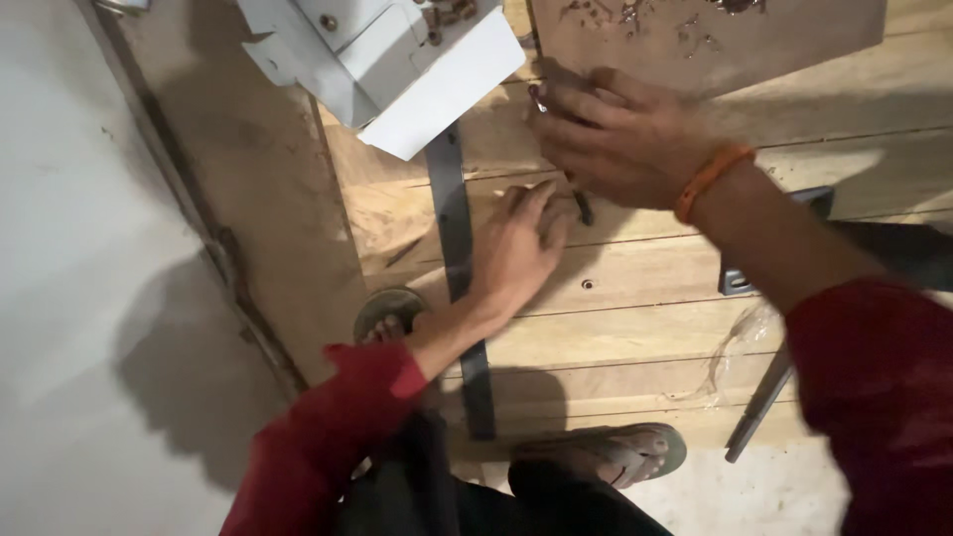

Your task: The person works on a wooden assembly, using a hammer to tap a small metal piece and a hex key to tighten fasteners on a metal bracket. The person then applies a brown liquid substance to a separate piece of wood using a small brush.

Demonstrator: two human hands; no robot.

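While my left hand (521, 243) lies flat, fingers spread, on the wooden panel (635, 298) at the middle of the frame, it presses beside the long grey metal ruler (459, 268) that runs down the boards; it grasps nothing, only bears down. My right hand (620, 134), above and right of it, is curled around a thin dark tool (583, 206) whose tip pokes out below the fist and meets the wood; I cannot tell just what kind of tool it is. A small pale piece (537, 97) shows at my fingertips, too small to name.

I judge the tip could skate across the grain if my pressing hand eases, and my left fingers lie just beside it, so a slip would catch them. The ruler could also shift, since no hand rests squarely on it. My sandalled foot (389, 313) stands close to its lower half.

At the upper left of the frame a pale grey-white cardboard box (397, 60) sits open, flap hanging over the panel, small fasteners (447, 14) inside. A brown board (705, 40) strewn with shavings lies upper right.
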